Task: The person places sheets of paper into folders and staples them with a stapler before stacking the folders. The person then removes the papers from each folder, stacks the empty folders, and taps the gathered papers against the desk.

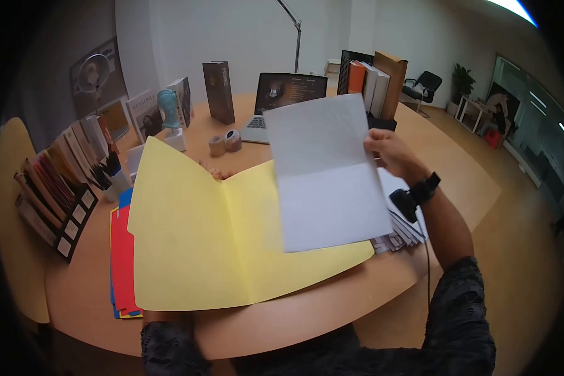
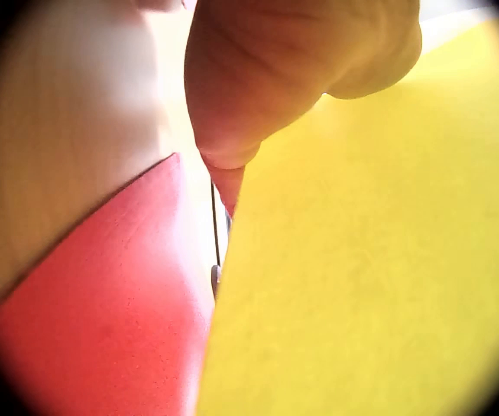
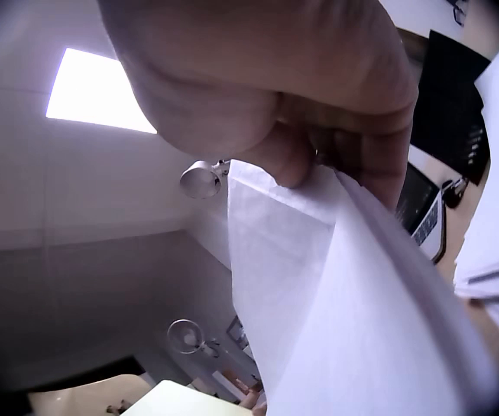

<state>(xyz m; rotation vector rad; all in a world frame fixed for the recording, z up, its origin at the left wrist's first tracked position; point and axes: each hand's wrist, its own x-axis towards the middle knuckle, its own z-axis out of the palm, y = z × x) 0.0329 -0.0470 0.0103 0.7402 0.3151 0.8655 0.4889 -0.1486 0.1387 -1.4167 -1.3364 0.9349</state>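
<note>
A yellow file folder (image 1: 188, 244) lies spread open over the front of the desk, its crease running down the middle. My left hand (image 1: 217, 173) holds it from behind; only fingertips show at the top edge by the crease, while the left wrist view shows the hand (image 2: 306, 65) against the yellow sheet. White paper (image 1: 326, 182), with a faint fold across it, stands over the folder's right half. My right hand (image 1: 391, 152) pinches this paper at its upper right edge, thumb against it in the right wrist view.
Red (image 1: 125, 269) and blue folders lie under the yellow one at left. White papers (image 1: 400, 235) are piled at right. Behind stand a laptop (image 1: 288, 100), two tape rolls (image 1: 225, 143), a pen holder (image 1: 116, 178), a file rack (image 1: 75, 219) and upright books (image 1: 373, 81).
</note>
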